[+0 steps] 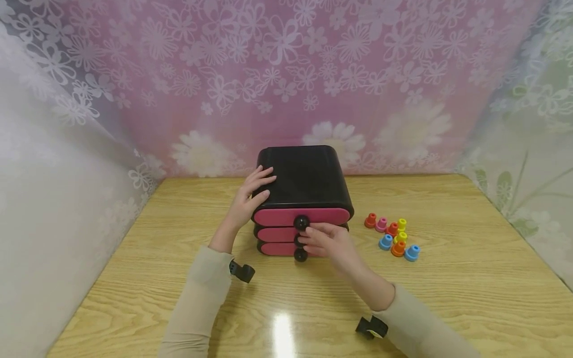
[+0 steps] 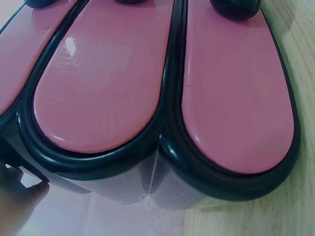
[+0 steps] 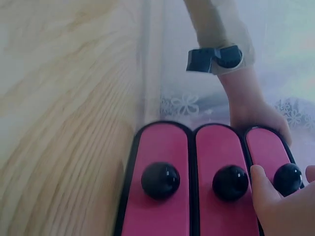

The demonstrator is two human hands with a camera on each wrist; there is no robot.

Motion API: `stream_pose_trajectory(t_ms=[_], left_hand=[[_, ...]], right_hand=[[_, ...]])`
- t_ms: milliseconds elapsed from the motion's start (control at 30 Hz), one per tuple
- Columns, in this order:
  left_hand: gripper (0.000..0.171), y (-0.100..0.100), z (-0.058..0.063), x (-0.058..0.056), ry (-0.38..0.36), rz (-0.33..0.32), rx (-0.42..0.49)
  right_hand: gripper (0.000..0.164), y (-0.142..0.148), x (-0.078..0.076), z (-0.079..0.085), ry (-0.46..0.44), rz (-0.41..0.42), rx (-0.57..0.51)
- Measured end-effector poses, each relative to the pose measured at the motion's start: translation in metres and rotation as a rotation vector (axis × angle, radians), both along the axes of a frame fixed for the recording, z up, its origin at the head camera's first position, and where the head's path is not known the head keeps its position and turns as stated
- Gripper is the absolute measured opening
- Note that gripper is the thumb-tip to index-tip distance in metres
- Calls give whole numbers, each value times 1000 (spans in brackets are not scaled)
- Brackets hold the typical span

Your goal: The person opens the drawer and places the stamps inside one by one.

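Observation:
A black chest of three pink-fronted drawers (image 1: 276, 217) stands at the table's middle, each drawer with a round black knob. My left hand (image 1: 245, 201) rests on the chest's upper left side, fingers spread over the top; part of it shows beside the chest in the left wrist view (image 2: 19, 196). My right hand (image 1: 333, 246) reaches to the front by the top knob (image 1: 301, 223). In the right wrist view its thumb (image 3: 263, 189) lies between the top knob (image 3: 287, 179) and the middle knob (image 3: 230, 182), with a fingertip beyond the top knob. All drawers look closed.
To the right of the chest several small stepped pegs in red, pink, yellow, orange and blue stand on the wooden table, among them a blue peg (image 1: 412, 253) and a red peg (image 1: 370, 220). Flowered cloth (image 1: 286, 89) hangs behind and at both sides.

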State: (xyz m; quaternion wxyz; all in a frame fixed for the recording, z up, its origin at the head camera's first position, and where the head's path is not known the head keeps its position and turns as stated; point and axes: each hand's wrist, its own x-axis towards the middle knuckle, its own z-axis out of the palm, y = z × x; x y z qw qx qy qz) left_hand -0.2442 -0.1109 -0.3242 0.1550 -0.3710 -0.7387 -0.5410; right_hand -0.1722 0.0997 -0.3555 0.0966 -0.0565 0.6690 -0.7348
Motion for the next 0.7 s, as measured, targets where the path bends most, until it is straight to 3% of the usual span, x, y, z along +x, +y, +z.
stream_pose_trajectory(t_ms=[167,333,700], left_hand=[[33,-1,1,1,10,-8,-9],[32,-2,-1,0,7,-15,-10],[32,1,-4,-2,-11,-11,39]], right_hand=[[44,-6,-2,0,-69,36,-96],[42,-11,-3,0,-123,1,-150],[31,-11,-8,-1,-152,-35,-205]])
